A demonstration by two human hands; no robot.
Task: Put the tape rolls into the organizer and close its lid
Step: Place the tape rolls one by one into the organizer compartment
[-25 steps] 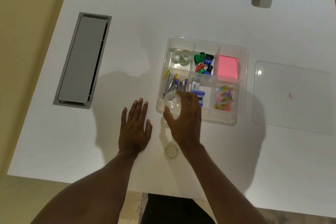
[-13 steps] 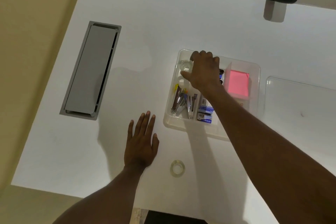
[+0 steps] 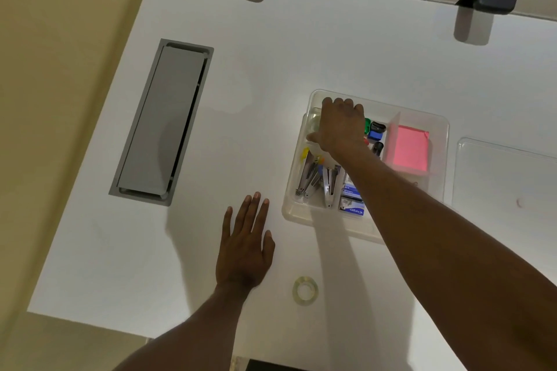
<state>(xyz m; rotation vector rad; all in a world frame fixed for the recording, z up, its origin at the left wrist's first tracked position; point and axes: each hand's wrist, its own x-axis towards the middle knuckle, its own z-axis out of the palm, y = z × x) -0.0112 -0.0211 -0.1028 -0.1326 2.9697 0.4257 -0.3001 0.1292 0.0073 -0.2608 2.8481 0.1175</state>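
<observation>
Bare desk [image 3: 301,48] lies open around the tape roll [image 3: 305,291], with the flat left hand [image 3: 244,247] just beside it. The right hand [image 3: 340,126] and forearm cross the organizer [image 3: 304,214], covering its far-left compartment. The lid [image 3: 509,178] lies right of the organizer.

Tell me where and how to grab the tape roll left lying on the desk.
The tape roll lies flat on the white desk, hole facing up, with bare desk all round it. Probably best to come straight down from above and pinch across its outer rim, or hook one finger into the hole with the thumb outside. The left hand, resting flat beside it, is nearest.
</observation>
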